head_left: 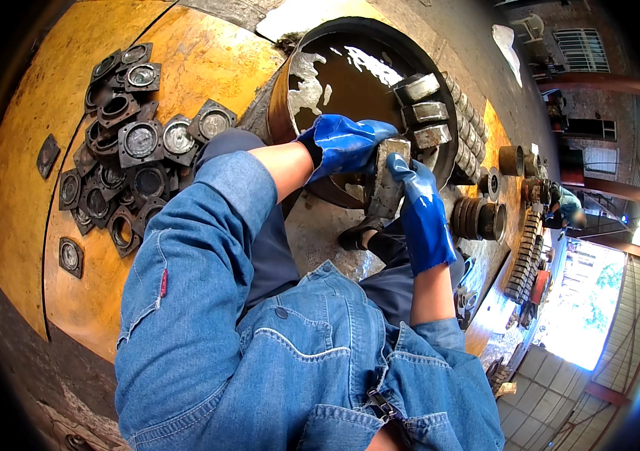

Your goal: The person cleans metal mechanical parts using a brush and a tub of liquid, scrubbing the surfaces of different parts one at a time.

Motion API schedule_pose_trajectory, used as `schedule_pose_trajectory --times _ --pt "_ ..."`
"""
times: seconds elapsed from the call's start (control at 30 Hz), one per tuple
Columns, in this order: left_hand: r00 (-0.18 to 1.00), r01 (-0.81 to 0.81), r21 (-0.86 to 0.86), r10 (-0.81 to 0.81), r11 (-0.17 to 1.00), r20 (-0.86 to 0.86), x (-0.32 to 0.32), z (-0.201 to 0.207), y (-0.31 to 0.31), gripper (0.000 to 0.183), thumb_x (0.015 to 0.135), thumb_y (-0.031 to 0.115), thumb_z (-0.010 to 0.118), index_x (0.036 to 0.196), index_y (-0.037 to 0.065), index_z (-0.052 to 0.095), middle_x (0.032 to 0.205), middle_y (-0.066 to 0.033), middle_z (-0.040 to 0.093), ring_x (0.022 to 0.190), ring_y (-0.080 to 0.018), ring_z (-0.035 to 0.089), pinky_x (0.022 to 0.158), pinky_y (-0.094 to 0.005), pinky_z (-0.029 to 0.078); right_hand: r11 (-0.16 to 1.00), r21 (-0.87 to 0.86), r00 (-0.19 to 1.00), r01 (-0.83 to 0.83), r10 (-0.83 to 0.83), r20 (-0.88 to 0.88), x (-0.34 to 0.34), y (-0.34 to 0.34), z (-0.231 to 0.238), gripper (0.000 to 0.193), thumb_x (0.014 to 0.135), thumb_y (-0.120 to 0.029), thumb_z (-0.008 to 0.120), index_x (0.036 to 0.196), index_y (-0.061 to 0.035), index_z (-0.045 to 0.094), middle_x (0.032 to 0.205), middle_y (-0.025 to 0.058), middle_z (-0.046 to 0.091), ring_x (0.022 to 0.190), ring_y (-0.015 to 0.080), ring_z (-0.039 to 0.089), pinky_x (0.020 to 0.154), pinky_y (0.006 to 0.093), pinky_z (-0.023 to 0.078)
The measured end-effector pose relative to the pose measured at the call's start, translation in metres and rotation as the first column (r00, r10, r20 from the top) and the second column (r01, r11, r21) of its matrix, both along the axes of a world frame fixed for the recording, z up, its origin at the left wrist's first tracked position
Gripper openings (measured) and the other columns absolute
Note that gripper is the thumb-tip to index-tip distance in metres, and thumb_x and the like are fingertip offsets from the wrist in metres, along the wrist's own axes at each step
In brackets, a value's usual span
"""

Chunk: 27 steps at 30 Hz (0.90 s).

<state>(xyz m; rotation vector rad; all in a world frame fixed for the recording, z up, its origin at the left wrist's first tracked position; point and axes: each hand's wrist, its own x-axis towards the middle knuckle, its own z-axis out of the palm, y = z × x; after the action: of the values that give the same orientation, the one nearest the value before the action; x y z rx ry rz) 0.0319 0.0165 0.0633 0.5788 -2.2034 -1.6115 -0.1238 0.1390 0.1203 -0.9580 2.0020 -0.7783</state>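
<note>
Both my hands wear blue rubber gloves and hold a worn grey metal block (387, 184) at the near rim of a round metal tub (281, 105). My left hand (348, 144) closes on the block's upper end from the left. My right hand (419, 201) grips its right side, thumb pressed on the top face. The fingers beneath the block are hidden. Brown liquid (354, 86) with pale foam patches fills the tub. Several similar metal blocks (427, 113) sit in a row at the tub's right side, just beyond my hands.
A pile of square dark metal plates with round centres (140, 139) lies on yellow sheeting (192, 52) at left. Right of the tub are stacked blocks (472, 128), metal rings (478, 218) and a long row of parts (524, 255). Another person (569, 207) bends farther off.
</note>
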Motion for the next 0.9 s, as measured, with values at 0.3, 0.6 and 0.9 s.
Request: schedule_pose_trajectory --times 0.3,0.6,0.9 --pt "0.998 -0.015 0.141 0.023 0.990 -0.052 0.003 0.003 -0.001 0.057 0.094 0.001 0.067 0.149 0.008 0.054 0.145 -0.0194 0.061 0.134 -0.0337 0.059 0.115 -0.0403 0.048 1.000 -0.005 0.994 0.010 -0.010 -0.105 -0.010 0.003 -0.012 0.056 0.098 -0.047 0.070 0.126 0.0020 0.070 0.110 0.0076 0.071 0.102 0.0183 0.060 0.097 0.0323 0.045" --pt "0.999 -0.015 0.039 0.016 0.999 -0.037 0.001 0.000 0.001 0.056 0.094 0.006 0.070 0.148 0.008 0.055 0.145 -0.0184 0.061 0.134 -0.0329 0.060 0.114 -0.0405 0.049 1.000 0.005 0.999 0.006 -0.006 -0.041 -0.017 0.001 -0.017 0.056 0.098 -0.048 0.071 0.124 0.0018 0.071 0.108 0.0074 0.072 0.100 0.0182 0.061 0.094 0.0322 0.046" --pt "0.997 -0.056 -0.332 0.033 0.942 -0.074 -0.008 -0.022 0.005 0.048 0.101 0.009 0.062 0.148 0.006 0.055 0.142 -0.0178 0.063 0.136 -0.0299 0.058 0.117 -0.0384 0.045 0.996 -0.037 0.996 0.085 -0.085 0.017 -0.003 0.000 -0.009 0.046 0.092 -0.038 0.082 0.117 0.0000 0.075 0.096 0.0072 0.075 0.088 0.0181 0.068 0.082 0.0333 0.054"
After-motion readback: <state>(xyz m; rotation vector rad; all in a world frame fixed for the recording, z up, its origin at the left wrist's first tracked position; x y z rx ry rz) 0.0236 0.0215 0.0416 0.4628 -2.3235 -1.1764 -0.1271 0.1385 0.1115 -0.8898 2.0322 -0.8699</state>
